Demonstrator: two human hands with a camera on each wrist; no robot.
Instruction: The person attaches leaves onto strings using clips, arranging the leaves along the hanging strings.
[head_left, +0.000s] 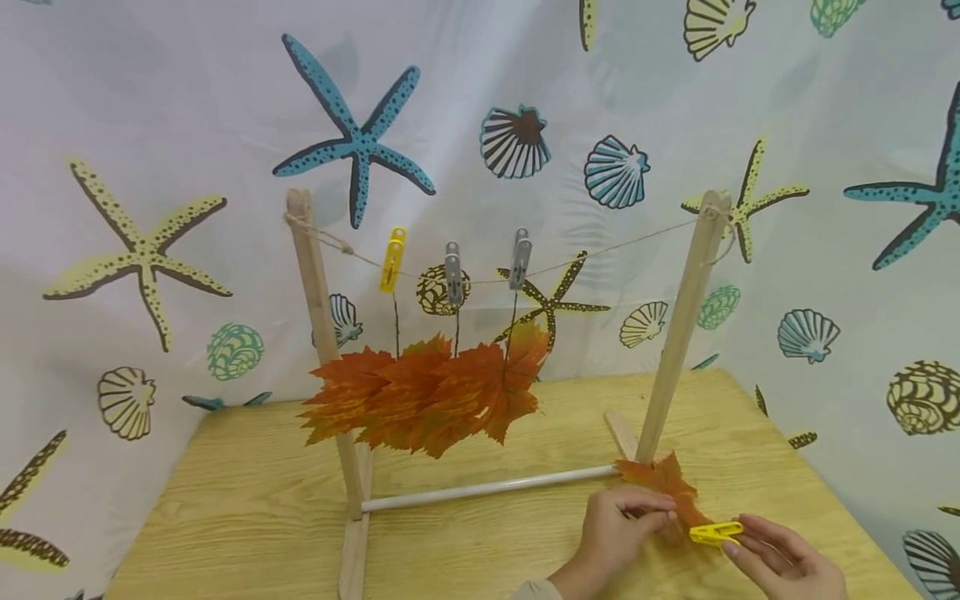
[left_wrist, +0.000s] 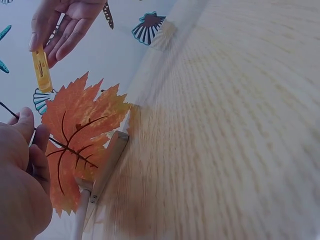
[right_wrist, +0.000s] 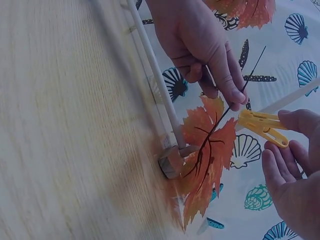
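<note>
My left hand [head_left: 611, 533] pinches the dark stem of an orange artificial maple leaf [right_wrist: 212, 150] between thumb and fingers, low at the right of the wooden stand. The leaf's veined side faces the left wrist view. To its right, my right hand [head_left: 787, 562] holds a yellow clothespin [right_wrist: 262, 126] by its handle end, the other end pointing toward the leaf. In the right wrist view the clothespin's tip lies close to the stem; whether they touch I cannot tell. Several orange maple leaves [head_left: 427, 396] hang by their stems from a string [head_left: 622, 243] on the stand.
One yellow clothespin [head_left: 392, 260] and two grey ones, a middle one [head_left: 453, 273] and a right one [head_left: 520, 258], grip the string. Wooden posts stand left [head_left: 318, 308] and right [head_left: 682, 333], joined low by a white rod [head_left: 487, 487]. Behind the wooden table [head_left: 247, 467] hangs a seashell-patterned curtain [head_left: 225, 100].
</note>
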